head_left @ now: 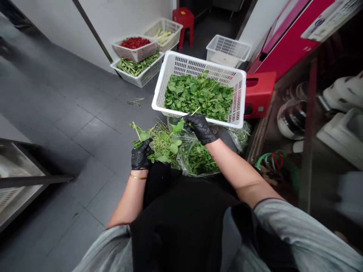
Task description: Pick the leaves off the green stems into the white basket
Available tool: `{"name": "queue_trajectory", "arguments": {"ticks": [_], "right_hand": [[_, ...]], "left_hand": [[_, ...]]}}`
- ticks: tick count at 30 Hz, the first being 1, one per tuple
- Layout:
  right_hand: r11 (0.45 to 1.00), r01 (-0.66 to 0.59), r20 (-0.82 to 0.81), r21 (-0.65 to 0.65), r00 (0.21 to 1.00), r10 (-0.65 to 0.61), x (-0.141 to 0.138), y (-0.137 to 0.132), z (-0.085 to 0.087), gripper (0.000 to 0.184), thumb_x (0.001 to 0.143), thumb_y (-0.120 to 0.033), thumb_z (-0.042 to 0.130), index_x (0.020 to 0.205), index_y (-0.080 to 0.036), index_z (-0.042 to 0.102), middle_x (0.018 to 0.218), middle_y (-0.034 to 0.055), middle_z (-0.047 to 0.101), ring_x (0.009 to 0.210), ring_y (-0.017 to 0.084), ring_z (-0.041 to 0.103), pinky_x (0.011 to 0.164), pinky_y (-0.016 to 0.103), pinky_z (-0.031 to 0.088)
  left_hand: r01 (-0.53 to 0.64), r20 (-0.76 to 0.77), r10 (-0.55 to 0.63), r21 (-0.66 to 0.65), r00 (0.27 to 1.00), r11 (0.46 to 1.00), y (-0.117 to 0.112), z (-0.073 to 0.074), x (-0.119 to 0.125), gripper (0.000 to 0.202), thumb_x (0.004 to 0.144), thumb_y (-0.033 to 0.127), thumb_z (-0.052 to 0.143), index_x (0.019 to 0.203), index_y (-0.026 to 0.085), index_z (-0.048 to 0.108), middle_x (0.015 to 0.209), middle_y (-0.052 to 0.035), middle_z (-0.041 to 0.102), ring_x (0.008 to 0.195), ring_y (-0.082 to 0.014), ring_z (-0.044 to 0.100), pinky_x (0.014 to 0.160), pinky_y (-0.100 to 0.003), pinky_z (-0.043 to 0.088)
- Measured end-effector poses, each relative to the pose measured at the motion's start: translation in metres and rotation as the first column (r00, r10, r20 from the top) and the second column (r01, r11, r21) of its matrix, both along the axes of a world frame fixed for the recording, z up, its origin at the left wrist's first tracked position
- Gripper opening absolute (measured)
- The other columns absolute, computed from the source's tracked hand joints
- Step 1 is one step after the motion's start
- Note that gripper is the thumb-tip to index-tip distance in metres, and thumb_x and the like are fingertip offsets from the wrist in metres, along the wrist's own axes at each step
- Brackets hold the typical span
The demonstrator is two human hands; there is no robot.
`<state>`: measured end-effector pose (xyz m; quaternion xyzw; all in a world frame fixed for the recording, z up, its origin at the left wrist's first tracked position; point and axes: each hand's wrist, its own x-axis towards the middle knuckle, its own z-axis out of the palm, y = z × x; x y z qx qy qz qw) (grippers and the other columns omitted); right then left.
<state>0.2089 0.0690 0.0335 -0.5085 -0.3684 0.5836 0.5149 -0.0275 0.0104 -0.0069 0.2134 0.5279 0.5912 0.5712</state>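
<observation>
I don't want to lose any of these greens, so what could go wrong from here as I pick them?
The right hand pinches a sprig just outside the basket rim, so it might fall onto the bag below. The bunch in the left hand fans out loosely, so stems could slip to the floor, where scraps already lie.

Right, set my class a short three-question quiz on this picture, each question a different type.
1. True or false: the left hand grips a bunch of leafy stems.
2. The white basket beside the right hand holds: A eggs, B green leaves, C bread?
3. Fill in: the right hand, pinching a leafy sprig, wears a ___ glove.
Key: 1 true; 2 B; 3 black.
</observation>
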Motion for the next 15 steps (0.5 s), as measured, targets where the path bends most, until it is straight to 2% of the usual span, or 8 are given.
{"name": "queue_trajectory", "arguments": {"ticks": [2, 4, 5, 8, 10, 12, 13, 15], "right_hand": [[0.999, -0.047, -0.029, -0.008, 0.999, 0.047, -0.002, -0.003, -0.001, 0.031, 0.067, -0.039, 0.079, 0.066, -0.017, 0.058, 0.053, -0.0031, 0.057, 0.042, 0.007, 0.046, 0.039, 0.020, 0.030], [0.997, -0.073, -0.061, -0.012, 0.995, 0.073, -0.006, -0.007, -0.005, 0.034, 0.066, -0.043, 0.081, 0.068, -0.017, 0.058, 0.055, -0.0031, 0.057, 0.045, 0.007, 0.047, 0.040, 0.020, 0.030], [0.997, -0.073, -0.080, -0.007, 0.994, 0.072, -0.008, -0.009, -0.007, 0.036, 0.066, -0.044, 0.081, 0.069, -0.017, 0.058, 0.056, -0.0032, 0.057, 0.046, 0.007, 0.048, 0.041, 0.020, 0.031], [0.995, -0.103, -0.120, 0.011, 0.987, 0.103, -0.011, -0.011, -0.017, 0.039, 0.065, -0.048, 0.083, 0.073, -0.017, 0.060, 0.060, -0.0029, 0.060, 0.050, 0.008, 0.051, 0.045, 0.020, 0.037], [0.979, -0.204, -0.084, 0.020, 0.975, 0.205, -0.007, -0.009, -0.023, 0.040, 0.063, -0.048, 0.085, 0.074, -0.016, 0.063, 0.062, -0.0019, 0.063, 0.052, 0.009, 0.055, 0.050, 0.022, 0.043], [0.954, -0.299, 0.046, 0.020, 0.953, 0.298, 0.003, -0.001, -0.028, 0.036, 0.061, -0.042, 0.087, 0.074, -0.015, 0.067, 0.063, -0.0009, 0.066, 0.054, 0.010, 0.058, 0.053, 0.024, 0.046], [0.956, -0.293, 0.122, 0.027, 0.950, 0.287, 0.010, 0.004, -0.029, 0.033, 0.061, -0.039, 0.087, 0.074, -0.014, 0.069, 0.062, -0.0008, 0.065, 0.054, 0.010, 0.058, 0.054, 0.024, 0.046], [0.982, -0.178, 0.203, 0.064, 0.966, 0.162, 0.024, 0.014, -0.029, 0.028, 0.066, -0.036, 0.083, 0.077, -0.013, 0.073, 0.060, -0.0012, 0.065, 0.053, 0.009, 0.056, 0.053, 0.023, 0.045]], "left_hand": [[0.046, -0.030, -0.045, 0.031, 0.999, 0.998, -0.005, 0.002, 0.011, 0.039, 0.055, 0.030, 0.091, 0.088, 0.014, 0.077, 0.068, 0.0006, 0.069, 0.041, -0.0017, 0.038, 0.040, -0.018, 0.031], [0.149, -0.033, -0.148, 0.030, 0.988, 0.988, -0.010, 0.003, 0.023, 0.044, 0.053, 0.029, 0.094, 0.091, 0.015, 0.078, 0.084, -0.0039, 0.077, 0.043, -0.0020, 0.042, 0.040, -0.019, 0.032], [0.209, -0.018, -0.209, 0.006, 0.978, 0.978, -0.012, 0.003, 0.027, 0.044, 0.053, 0.030, 0.094, 0.091, 0.015, 0.078, 0.086, -0.0049, 0.077, 0.044, -0.0028, 0.045, 0.040, -0.020, 0.034], [0.317, 0.065, -0.312, -0.095, 0.948, 0.944, -0.017, 0.002, 0.035, 0.043, 0.052, 0.030, 0.095, 0.088, 0.014, 0.079, 0.082, -0.0066, 0.077, 0.052, -0.0101, 0.059, 0.047, -0.023, 0.045], [0.310, 0.101, -0.298, -0.139, 0.949, 0.940, -0.016, 0.000, 0.034, 0.041, 0.050, 0.030, 0.095, 0.084, 0.013, 0.079, 0.078, -0.0064, 0.077, 0.058, -0.0138, 0.065, 0.051, -0.024, 0.050], [0.290, 0.123, -0.272, -0.156, 0.954, 0.944, -0.014, 0.000, 0.030, 0.036, 0.050, 0.029, 0.095, 0.077, 0.013, 0.078, 0.072, -0.0051, 0.075, 0.055, -0.0128, 0.064, 0.048, -0.023, 0.049], [0.289, 0.133, -0.270, -0.159, 0.954, 0.944, -0.012, 0.000, 0.028, 0.032, 0.052, 0.029, 0.094, 0.074, 0.013, 0.077, 0.068, -0.0043, 0.073, 0.051, -0.0113, 0.061, 0.045, -0.022, 0.047], [0.301, 0.150, -0.279, -0.154, 0.949, 0.941, -0.010, 0.001, 0.024, 0.027, 0.056, 0.029, 0.091, 0.072, 0.013, 0.076, 0.064, -0.0031, 0.070, 0.045, -0.0091, 0.056, 0.040, -0.021, 0.043]]}}
